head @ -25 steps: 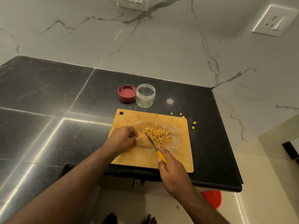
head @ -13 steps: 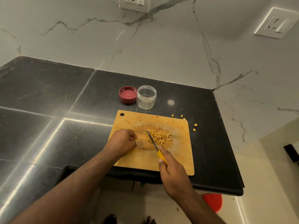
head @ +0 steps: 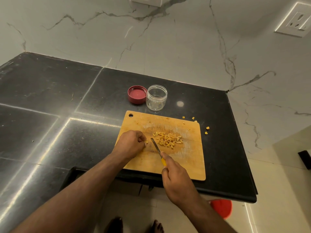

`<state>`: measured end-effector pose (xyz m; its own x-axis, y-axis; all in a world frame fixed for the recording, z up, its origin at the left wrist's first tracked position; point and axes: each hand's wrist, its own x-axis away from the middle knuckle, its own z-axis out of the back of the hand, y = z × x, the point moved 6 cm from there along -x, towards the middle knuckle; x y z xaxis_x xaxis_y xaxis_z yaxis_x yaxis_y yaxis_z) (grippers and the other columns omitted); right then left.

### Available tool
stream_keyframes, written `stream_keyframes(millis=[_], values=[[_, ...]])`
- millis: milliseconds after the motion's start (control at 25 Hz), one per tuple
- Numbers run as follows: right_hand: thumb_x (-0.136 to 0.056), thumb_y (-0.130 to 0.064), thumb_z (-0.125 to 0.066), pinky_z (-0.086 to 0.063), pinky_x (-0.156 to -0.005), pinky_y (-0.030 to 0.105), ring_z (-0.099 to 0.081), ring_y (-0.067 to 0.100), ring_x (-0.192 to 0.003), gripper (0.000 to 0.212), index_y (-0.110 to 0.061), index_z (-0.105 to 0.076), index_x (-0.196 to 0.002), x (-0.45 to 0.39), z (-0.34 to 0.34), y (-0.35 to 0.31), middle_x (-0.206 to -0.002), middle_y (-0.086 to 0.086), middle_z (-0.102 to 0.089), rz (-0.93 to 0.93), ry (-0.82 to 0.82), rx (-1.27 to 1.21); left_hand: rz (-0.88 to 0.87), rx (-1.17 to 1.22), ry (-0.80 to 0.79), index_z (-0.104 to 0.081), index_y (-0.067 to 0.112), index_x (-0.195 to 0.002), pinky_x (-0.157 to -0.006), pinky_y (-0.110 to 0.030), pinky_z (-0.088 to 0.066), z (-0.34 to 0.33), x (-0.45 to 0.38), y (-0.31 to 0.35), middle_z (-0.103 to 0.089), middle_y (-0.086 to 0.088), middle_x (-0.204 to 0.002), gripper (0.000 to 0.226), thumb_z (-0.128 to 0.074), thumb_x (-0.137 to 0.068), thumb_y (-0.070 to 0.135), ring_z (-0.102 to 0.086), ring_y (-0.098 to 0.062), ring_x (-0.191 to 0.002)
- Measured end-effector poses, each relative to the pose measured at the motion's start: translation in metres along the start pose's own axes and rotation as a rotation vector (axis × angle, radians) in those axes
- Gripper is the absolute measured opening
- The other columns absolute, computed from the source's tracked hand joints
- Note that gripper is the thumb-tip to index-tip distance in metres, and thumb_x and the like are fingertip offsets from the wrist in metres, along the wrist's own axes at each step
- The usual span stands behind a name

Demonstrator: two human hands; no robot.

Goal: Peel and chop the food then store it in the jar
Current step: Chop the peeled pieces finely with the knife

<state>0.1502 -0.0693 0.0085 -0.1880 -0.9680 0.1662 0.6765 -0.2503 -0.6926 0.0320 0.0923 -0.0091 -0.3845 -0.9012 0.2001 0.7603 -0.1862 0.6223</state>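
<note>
A wooden cutting board (head: 188,165) lies on the black counter near its front edge. On it sits a pile of chopped yellow-orange pieces (head: 169,140). My left hand (head: 130,143) is curled on the board's left part and pinches a small piece of the food at its fingertips. My right hand (head: 176,180) grips the yellow handle of a small knife (head: 156,147), whose blade points away from me between my left fingers and the pile. Behind the board stands an open clear jar (head: 156,99), with its red lid (head: 136,94) lying upturned to its left.
A few stray food bits (head: 207,128) lie on the black counter (head: 50,106) past the board's far right corner. Marble walls rise behind and to the right. A red object (head: 222,207) sits on the floor below the counter edge. My feet show at the bottom.
The knife blade has shifted slightly left, away from the pile toward my left fingers. Both hands stay in about the same places on the board.
</note>
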Motion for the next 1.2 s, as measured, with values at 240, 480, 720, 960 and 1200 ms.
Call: stream_keyframes(millis=[240,480,720,960,1200], values=[[-0.105,-0.022,-0.034,-0.031,-0.107,0.016,-0.039,0.006,-0.133,0.052,-0.025,-0.023,-0.156,-0.004,-0.013,-0.011,-0.150,-0.003,-0.042,0.029,-0.018,0.069,0.000,0.027,0.015,-0.075,0.022,-0.102,-0.059,-0.015,-0.038,0.000,0.001,0.000,-0.070,0.008,-0.094,0.013,-0.069,-0.090,0.020,-0.059,-0.006,-0.083],[-0.104,-0.022,-0.033,-0.047,-0.092,0.032,-0.053,0.016,-0.108,0.053,-0.027,-0.019,-0.156,-0.005,-0.018,-0.019,-0.132,0.002,-0.051,0.035,-0.017,0.161,-0.007,0.029,0.018,-0.076,0.022,-0.098,-0.056,-0.014,-0.035,0.000,0.000,0.000,-0.067,0.011,-0.087,0.010,-0.069,-0.090,0.020,-0.057,-0.005,-0.077],[-0.103,-0.019,-0.031,-0.048,-0.080,0.037,-0.052,0.019,-0.093,0.058,-0.028,-0.011,-0.157,-0.007,-0.026,-0.023,-0.119,0.003,-0.050,0.007,-0.059,0.212,-0.005,0.030,0.032,-0.076,0.020,-0.092,-0.057,-0.017,-0.039,0.000,-0.001,0.001,-0.070,0.008,-0.086,0.008,-0.069,-0.087,0.019,-0.060,-0.007,-0.078],[-0.104,-0.023,-0.031,-0.048,-0.083,0.029,-0.052,0.012,-0.097,0.055,-0.029,-0.016,-0.156,0.022,-0.015,-0.015,-0.121,-0.003,-0.050,0.002,-0.028,0.143,-0.001,0.033,0.022,-0.076,0.019,-0.100,-0.061,-0.017,-0.040,0.000,-0.001,-0.001,-0.070,0.007,-0.091,0.012,-0.070,-0.089,0.018,-0.059,-0.007,-0.082],[-0.104,-0.023,-0.034,-0.046,-0.093,0.032,-0.052,0.012,-0.108,0.053,-0.025,-0.022,-0.155,0.005,-0.014,-0.021,-0.129,-0.001,-0.053,0.046,0.006,0.121,0.009,0.040,0.013,-0.077,0.018,-0.103,-0.059,-0.015,-0.039,-0.002,-0.003,-0.002,-0.072,0.005,-0.097,0.014,-0.072,-0.090,0.020,-0.060,-0.008,-0.085]])
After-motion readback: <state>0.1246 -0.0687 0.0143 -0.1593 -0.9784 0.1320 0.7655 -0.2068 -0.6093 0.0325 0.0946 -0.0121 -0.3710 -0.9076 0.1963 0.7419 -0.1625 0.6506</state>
